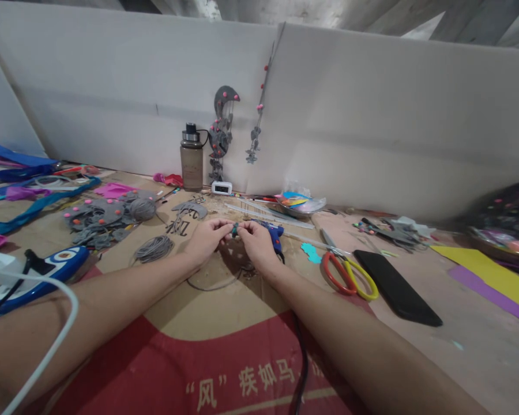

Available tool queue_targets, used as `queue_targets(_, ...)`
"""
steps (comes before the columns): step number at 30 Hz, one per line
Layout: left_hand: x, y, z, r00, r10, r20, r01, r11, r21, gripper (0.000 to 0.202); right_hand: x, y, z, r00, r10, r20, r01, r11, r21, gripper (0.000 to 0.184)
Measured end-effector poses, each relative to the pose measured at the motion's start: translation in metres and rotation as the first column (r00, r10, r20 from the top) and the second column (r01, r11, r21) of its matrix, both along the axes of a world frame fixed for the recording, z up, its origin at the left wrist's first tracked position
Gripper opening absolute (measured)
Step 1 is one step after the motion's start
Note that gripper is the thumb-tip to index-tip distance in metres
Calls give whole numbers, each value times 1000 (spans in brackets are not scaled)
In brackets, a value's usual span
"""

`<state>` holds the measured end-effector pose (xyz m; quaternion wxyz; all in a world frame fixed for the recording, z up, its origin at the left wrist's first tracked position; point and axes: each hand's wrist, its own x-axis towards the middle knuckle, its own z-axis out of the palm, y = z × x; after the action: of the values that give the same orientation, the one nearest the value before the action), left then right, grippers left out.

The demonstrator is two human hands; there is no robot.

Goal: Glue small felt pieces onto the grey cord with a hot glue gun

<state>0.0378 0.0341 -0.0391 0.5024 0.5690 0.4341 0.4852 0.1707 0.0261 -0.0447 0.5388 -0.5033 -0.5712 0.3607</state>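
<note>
Above the cardboard, my left hand (209, 237) and my right hand (256, 243) meet with their fingertips pinched. Between them is a small dark green piece (234, 230), too small to make out its kind, and both hands grip it. Just behind my right hand lies a blue glue gun (275, 232), partly hidden by the fingers. A grey cord (214, 287) curves on the cardboard below my hands. Left of my left hand sits a coil of grey cord (154, 249), with a grey felt crescent (191, 210) behind it.
On the right lie scissors (350, 274), a black phone (395, 286) and a turquoise cutout (311, 252). A bottle (192, 161) stands by the white panel, near a hanging grey moon ornament (221, 127). Grey felt pieces (97, 214) and a blue eye-patterned object (47, 276) lie left.
</note>
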Motion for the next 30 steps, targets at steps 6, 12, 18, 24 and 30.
queue_targets(6,1,1,-2,999,46,-7,-46,999,6,22,-2,-1,1,1000,22,20,-22,1000,-22,16)
queue_targets(12,0,3,1,989,103,103,-101,995,-23,20,-3,-1,-5,990,20,143,-28,998,49,28)
queue_targets(18,-3,7,3,971,163,172,-147,984,-100,20,-2,-6,-2,936,-12,353,-62,978,197,26)
queue_targets(24,-3,11,-3,969,165,183,-156,986,-63,22,8,-10,25,911,-115,395,-47,925,376,22)
queue_targets(30,-4,9,-1,967,189,170,-181,981,-65,20,42,-4,47,862,-254,440,125,946,300,24)
